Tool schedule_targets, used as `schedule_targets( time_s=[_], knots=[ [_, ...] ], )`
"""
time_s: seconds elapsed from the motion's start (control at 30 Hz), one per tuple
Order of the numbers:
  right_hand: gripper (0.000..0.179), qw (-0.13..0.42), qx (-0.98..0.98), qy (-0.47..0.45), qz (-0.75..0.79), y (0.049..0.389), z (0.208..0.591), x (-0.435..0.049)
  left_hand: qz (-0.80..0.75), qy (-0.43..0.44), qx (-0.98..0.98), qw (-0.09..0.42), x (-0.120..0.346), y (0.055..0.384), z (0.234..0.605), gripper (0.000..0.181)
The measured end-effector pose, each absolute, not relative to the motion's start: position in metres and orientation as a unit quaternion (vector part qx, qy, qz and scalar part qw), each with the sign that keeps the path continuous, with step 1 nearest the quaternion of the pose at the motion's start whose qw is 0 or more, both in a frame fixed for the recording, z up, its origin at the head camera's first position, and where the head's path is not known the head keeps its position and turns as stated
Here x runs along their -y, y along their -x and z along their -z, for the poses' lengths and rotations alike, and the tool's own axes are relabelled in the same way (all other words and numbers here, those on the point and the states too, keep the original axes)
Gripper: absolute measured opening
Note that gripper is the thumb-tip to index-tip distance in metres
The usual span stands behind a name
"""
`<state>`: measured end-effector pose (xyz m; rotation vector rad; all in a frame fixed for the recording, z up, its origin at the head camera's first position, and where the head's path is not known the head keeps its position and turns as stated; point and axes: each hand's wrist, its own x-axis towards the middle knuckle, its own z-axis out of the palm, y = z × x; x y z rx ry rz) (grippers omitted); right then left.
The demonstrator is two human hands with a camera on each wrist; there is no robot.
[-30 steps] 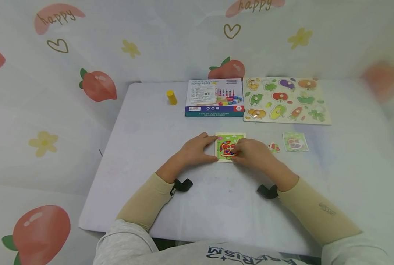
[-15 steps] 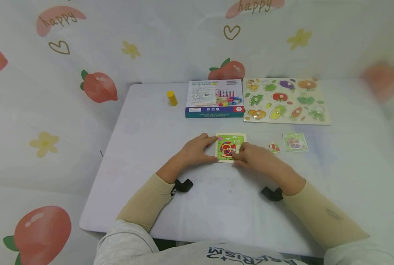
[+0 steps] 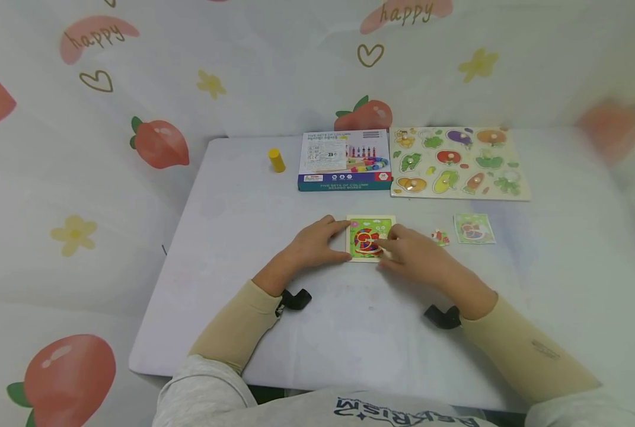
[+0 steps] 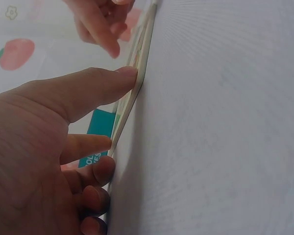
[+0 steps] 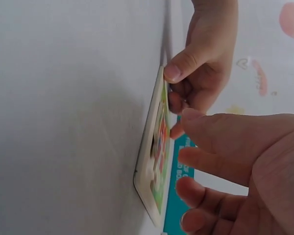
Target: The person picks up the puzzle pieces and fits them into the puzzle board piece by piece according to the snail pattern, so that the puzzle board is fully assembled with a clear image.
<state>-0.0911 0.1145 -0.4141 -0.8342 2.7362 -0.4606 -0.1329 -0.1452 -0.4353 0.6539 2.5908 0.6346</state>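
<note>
A small wooden puzzle board (image 3: 371, 221) with a snail picture on green lies flat on the table. My left hand (image 3: 317, 242) holds its left side, thumb by the near corner and index finger by the far corner. In the left wrist view the thumb (image 4: 103, 85) presses on the board's edge. My right hand (image 3: 415, 252) hovers over the board's right part, fingers loosely bent and apart; the right wrist view shows nothing between them. To its right lie a small red-and-green puzzle piece (image 3: 440, 237) and a square snail picture card (image 3: 474, 229).
At the table's back stand a flat beaded-column box (image 3: 344, 160) and a vegetable peg puzzle (image 3: 460, 163) side by side. A yellow cylinder (image 3: 277, 161) is left of the box. Behind hangs a white fruit-print cloth (image 3: 274, 59).
My right hand has let go of a puzzle piece on the snail and drawn slightly back to the right, its fingers loosening. The left hand stays at the board.
</note>
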Motion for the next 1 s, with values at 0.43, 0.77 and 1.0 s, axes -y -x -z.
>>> schedule_targets(
  time_s=[0.43,0.77,1.0],
  knots=[
    [0.049,0.087,-0.941,0.276,0.175,0.091,0.407,-0.141,-0.228,-0.228,-0.925,0.2,0.145,0.133,0.436,0.081],
    [0.054,0.098,-0.956,0.225,0.162,0.095,0.406,-0.166,-0.231,-0.228,-0.925,0.196,0.146,0.134,0.438,0.082],
    [0.055,0.126,-0.961,0.182,0.163,0.101,0.41,-0.181,-0.232,-0.231,-0.924,0.196,0.146,0.134,0.44,0.081]
  ],
)
